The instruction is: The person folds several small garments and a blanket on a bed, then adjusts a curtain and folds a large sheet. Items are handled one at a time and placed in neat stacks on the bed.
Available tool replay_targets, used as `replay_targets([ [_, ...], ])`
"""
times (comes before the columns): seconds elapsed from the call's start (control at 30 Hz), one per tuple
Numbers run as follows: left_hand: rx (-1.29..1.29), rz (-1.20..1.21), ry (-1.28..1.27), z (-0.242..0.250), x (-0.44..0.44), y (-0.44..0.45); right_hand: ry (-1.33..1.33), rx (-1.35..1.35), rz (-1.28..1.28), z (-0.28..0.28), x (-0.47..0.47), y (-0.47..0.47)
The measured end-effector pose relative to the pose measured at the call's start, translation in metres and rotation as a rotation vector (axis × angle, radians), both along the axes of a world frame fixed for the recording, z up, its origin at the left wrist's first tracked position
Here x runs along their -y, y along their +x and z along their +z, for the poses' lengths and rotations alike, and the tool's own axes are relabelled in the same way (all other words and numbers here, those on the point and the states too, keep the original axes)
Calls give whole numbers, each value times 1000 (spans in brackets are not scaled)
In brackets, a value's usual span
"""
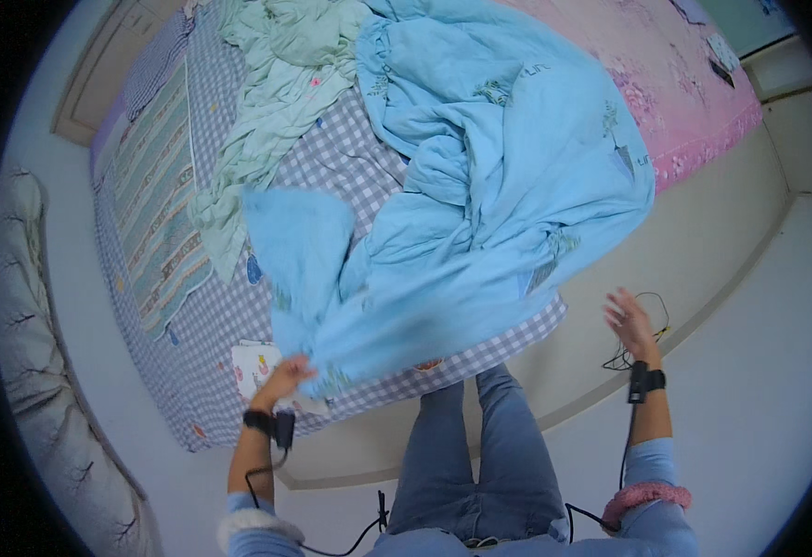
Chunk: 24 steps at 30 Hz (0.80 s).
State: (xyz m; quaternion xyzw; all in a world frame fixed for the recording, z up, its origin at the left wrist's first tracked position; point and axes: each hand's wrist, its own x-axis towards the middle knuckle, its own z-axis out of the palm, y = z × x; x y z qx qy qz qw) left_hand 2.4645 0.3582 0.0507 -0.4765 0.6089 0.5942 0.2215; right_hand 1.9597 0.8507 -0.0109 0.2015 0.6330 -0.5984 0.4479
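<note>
A light blue quilt with leaf prints lies rumpled over a bed with a grey-and-white checked sheet. At its lower left corner, my left hand grips the quilt's edge, and the fabric near it is blurred. My right hand is apart from the quilt, to the right of the bed's edge, with fingers spread and nothing in it. A pale green crumpled blanket lies to the left of the quilt. Beside my left hand, a folded white printed cloth rests on the sheet.
A striped mat lies at the bed's left side. At the upper right is a pink floral bed cover with a dark phone-like object on it. Thin black cable lies behind my right hand. A patterned curtain hangs at the far left.
</note>
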Motion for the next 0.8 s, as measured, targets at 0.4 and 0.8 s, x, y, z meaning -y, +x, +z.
replay_targets([
  [0.4,-575,-781,-270,-4,-117,-48,-221,-1418,1053,11,203,91],
  [0.8,-172,-697,-299,-19,-131,0,19,-1020,1953,1,210,134],
])
